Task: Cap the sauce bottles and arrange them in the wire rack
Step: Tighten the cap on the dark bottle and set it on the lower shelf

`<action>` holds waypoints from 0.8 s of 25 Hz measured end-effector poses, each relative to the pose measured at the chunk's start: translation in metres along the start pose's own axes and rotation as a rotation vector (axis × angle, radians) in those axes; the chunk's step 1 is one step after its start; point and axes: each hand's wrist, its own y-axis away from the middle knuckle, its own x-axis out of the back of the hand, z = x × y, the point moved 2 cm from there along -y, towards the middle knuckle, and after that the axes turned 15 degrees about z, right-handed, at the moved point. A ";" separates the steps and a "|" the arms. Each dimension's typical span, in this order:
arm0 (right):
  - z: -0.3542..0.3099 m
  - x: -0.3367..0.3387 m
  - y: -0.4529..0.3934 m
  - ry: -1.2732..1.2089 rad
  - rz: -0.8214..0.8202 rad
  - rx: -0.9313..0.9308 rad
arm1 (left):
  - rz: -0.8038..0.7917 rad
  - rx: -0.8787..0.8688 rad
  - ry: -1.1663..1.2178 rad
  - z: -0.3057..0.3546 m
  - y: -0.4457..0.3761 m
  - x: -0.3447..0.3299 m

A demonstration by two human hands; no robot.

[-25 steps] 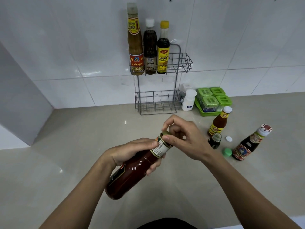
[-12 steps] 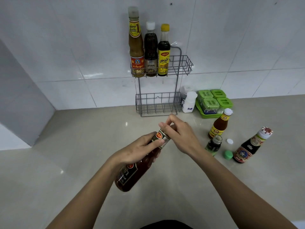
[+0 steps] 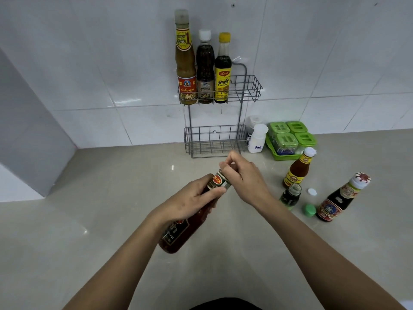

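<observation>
Left hand (image 3: 190, 202) grips a tilted red sauce bottle (image 3: 178, 231); right hand (image 3: 243, 177) pinches its top, probably the cap.

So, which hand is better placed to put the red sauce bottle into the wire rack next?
The left hand: it already grips the red sauce bottle by its body. The right hand only pinches its top, in front of the wire rack.

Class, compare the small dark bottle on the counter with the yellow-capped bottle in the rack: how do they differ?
The small dark bottle has no cap; the yellow-capped bottle is closed. The small one stands on the counter, the other in the wire rack's upper basket. The small one is squat, the other tall. Both hold dark liquid.
</observation>
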 end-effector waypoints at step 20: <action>-0.024 0.014 -0.030 -0.144 -0.118 -0.016 | 0.175 -0.049 0.112 -0.005 -0.003 0.015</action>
